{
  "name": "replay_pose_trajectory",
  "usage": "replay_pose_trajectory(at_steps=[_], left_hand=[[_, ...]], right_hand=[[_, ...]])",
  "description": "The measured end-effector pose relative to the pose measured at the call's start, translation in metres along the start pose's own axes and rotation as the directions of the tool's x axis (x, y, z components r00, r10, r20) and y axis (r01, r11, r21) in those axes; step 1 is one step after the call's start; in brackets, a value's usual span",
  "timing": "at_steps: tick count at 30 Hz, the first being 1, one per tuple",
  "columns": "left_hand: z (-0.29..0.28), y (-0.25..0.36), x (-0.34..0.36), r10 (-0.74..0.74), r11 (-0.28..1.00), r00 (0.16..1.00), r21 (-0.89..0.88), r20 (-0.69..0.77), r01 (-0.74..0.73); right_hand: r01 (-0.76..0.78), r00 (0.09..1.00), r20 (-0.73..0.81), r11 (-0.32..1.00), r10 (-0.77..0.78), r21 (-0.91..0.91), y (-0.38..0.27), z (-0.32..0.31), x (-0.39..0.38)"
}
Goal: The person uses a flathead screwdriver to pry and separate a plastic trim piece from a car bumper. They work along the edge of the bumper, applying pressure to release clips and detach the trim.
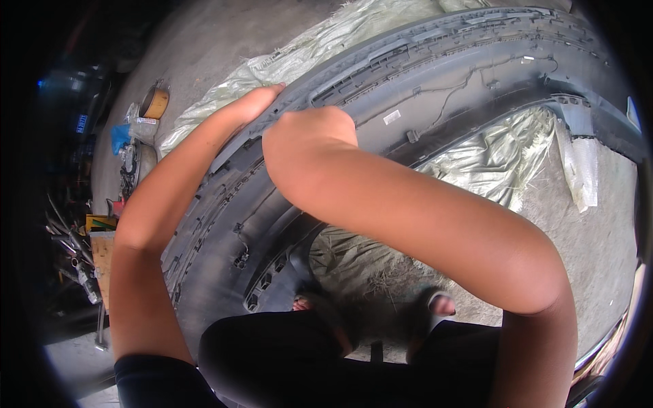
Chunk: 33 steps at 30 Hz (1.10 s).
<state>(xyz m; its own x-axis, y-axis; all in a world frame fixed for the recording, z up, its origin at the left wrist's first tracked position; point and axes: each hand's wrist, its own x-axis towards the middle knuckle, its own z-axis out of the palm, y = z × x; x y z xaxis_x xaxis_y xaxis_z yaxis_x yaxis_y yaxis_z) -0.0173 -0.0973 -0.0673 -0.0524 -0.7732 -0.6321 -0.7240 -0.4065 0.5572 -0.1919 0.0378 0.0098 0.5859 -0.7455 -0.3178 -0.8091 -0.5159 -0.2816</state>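
Note:
A large grey car bumper (pixel 381 122) lies inner side up, curving across the view around my feet. Clips, ribs and a thin wiring harness (pixel 445 102) run along its inner face. My left hand (pixel 260 102) grips the bumper's far edge, its fingers partly hidden behind that edge. Just right of it, my right hand (pixel 313 129) is closed in a fist over the bumper's ribbed strip. The back of the hand and wrist cover its fingers, so whatever is in them does not show.
Crumpled woven plastic sheeting (pixel 500 160) lies beneath the bumper on the concrete floor (pixel 602 204). A roll of brown tape (pixel 155 102), a blue bag (pixel 120 138) and metal tools (pixel 81 272) are at the left. Bubble wrap (pixel 585 173) hangs off the bumper's right end.

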Motion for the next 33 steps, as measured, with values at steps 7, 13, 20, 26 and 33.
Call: replay_pose_trajectory(at_steps=[7,13,20,26,33], left_hand=[[0.004,-0.005,0.007,-0.005,0.99,1.0,-0.141,0.018,0.007],[-0.002,-0.007,0.013,0.073,0.997,0.997,-0.001,0.011,-0.073],[-0.005,-0.008,0.012,0.025,1.0,0.999,-0.017,0.024,-0.025],[-0.007,-0.008,0.014,-0.005,1.0,1.0,0.028,-0.014,0.005],[-0.012,-0.013,0.019,-0.028,0.995,0.998,0.096,-0.051,0.032]], right_hand=[[-0.024,0.99,-0.134,0.989,0.043,0.145,0.022,0.054,-0.006],[-0.067,0.961,-0.263,0.993,0.091,0.097,0.027,0.101,-0.012],[-0.034,0.956,-0.255,0.917,0.146,0.398,0.048,0.106,-0.009],[0.065,0.981,-0.165,0.631,0.102,0.773,0.066,0.084,0.02],[-0.13,0.953,0.288,0.727,-0.097,0.674,0.08,0.029,0.03]])
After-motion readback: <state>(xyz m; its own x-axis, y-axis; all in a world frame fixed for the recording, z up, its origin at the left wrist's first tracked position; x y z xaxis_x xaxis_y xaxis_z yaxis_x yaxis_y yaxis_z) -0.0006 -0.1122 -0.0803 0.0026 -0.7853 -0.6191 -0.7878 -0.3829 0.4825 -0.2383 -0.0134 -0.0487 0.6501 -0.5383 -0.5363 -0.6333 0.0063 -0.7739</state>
